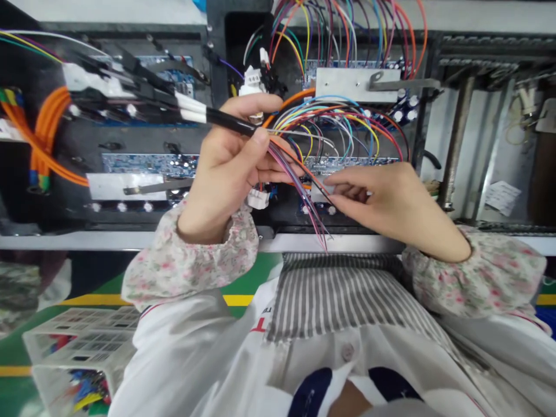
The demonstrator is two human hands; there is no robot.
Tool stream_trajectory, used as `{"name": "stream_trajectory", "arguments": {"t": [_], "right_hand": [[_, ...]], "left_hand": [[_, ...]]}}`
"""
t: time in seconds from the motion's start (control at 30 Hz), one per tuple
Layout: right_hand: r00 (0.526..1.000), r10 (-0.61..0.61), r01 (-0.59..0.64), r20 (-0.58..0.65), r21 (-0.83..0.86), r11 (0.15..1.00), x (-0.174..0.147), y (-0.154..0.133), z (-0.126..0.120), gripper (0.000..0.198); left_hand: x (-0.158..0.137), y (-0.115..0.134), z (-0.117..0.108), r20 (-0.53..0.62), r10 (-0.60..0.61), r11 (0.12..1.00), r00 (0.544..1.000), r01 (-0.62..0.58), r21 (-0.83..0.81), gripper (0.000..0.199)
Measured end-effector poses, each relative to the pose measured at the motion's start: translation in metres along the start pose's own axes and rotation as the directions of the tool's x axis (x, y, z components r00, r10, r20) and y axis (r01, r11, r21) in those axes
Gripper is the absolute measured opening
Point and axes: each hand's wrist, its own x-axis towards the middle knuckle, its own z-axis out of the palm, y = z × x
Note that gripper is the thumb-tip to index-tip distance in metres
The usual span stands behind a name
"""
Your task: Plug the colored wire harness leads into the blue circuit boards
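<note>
wire bundle (299, 174) | thin pink-purple strands, black-sleeved | slanting down-right | pinched between both hands

The left hand (226, 168) holds the wire bundle (299, 174) above the board (347, 165); the right hand (391, 202) lies right of it, the bin (78, 347) lower left.

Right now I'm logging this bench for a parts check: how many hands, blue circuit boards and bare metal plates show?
Bare hands: 2, left hand gripping the black-sleeved wire bundle, right hand pinching its loose coloured wires
Blue circuit boards: 4
Bare metal plates: 2
Total: 8
</note>
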Motion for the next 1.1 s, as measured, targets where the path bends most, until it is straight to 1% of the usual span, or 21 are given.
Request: {"name": "stream_trajectory", "arguments": {"t": [0.03,0.07,0.1,0.17,0.2,0.27,0.3,0.37,0.47,0.5,0.63,0.73,0.83,0.93,1.0,1.1], "right_hand": [[0.999,-0.008,0.009,0.032,-0.022,1.0,-0.001,0.0,-0.003,0.014],[0.999,0.005,-0.002,0.039,-0.058,0.998,-0.002,0.0,-0.006,0.014],[0.999,0.038,-0.036,0.019,-0.102,0.994,-0.003,0.0,-0.01,0.013],[0.989,0.123,-0.134,-0.078,-0.166,0.977,-0.003,0.001,-0.017,0.012],[0.98,0.144,-0.167,-0.137,-0.174,0.971,-0.003,0.002,-0.02,0.011],[0.96,0.164,-0.2,-0.227,-0.145,0.969,-0.002,0.004,-0.021,0.009],[0.956,0.167,-0.201,-0.242,-0.122,0.972,-0.001,0.005,-0.02,0.008],[0.962,0.151,-0.176,-0.228,-0.093,0.98,0.001,0.01,-0.014,0.007],[0.973,0.11,-0.131,-0.204,-0.092,0.987,0.004,0.017,-0.006,0.01],[0.975,0.105,-0.126,-0.195,-0.094,0.988,0.005,0.019,-0.005,0.01],[0.982,0.118,-0.135,-0.147,-0.108,0.985,0.005,0.022,-0.005,0.01],[0.982,0.125,-0.142,-0.139,-0.12,0.983,0.005,0.022,-0.006,0.01],[0.986,0.114,-0.129,-0.125,-0.122,0.984,0.006,0.024,-0.004,0.01],[0.99,0.1,-0.113,-0.095,-0.137,0.984,0.006,0.024,-0.006,0.011],[0.99,0.096,-0.112,-0.105,-0.151,0.982,0.006,0.02,-0.008,0.01],[0.984,0.074,-0.1,-0.164,-0.156,0.983,0.006,0.01,-0.012,0.006]], "left_hand": [[0.0,0.0,0.0,0.009,-0.001,1.0,1.0,0.002,-0.019,0.027],[-0.001,0.0,0.0,0.021,0.001,0.999,1.0,0.0,-0.044,0.028],[-0.002,0.0,0.0,0.037,-0.003,0.998,0.999,0.005,-0.07,0.028],[-0.003,0.001,-0.001,0.078,-0.02,0.991,0.997,0.03,-0.129,0.027],[-0.004,0.002,-0.001,0.094,-0.029,0.987,0.995,0.043,-0.157,0.025],[-0.006,0.003,-0.003,0.111,-0.05,0.979,0.993,0.07,-0.19,0.026],[-0.006,0.003,-0.003,0.111,-0.044,0.978,0.993,0.065,-0.197,0.027],[-0.006,0.001,-0.005,0.113,0.002,0.98,0.994,0.02,-0.2,0.028],[-0.006,-0.003,-0.007,0.134,0.082,0.978,0.988,-0.054,-0.202,0.03],[-0.006,-0.005,-0.008,0.134,0.092,0.977,0.987,-0.064,-0.203,0.03],[-0.006,-0.007,-0.006,0.102,0.093,0.973,0.99,-0.069,-0.219,0.028],[-0.006,-0.007,-0.006,0.108,0.1,0.972,0.989,-0.074,-0.225,0.028],[-0.006,-0.007,-0.007,0.117,0.113,0.972,0.987,-0.085,-0.22,0.029],[-0.006,-0.007,-0.006,0.098,0.1,0.976,0.99,-0.078,-0.205,0.028],[-0.006,-0.005,-0.005,0.083,0.093,0.979,0.992,-0.076,-0.191,0.027],[-0.007,-0.003,-0.003,0.059,0.085,0.985,0.995,-0.075,-0.159,0.026]]}}
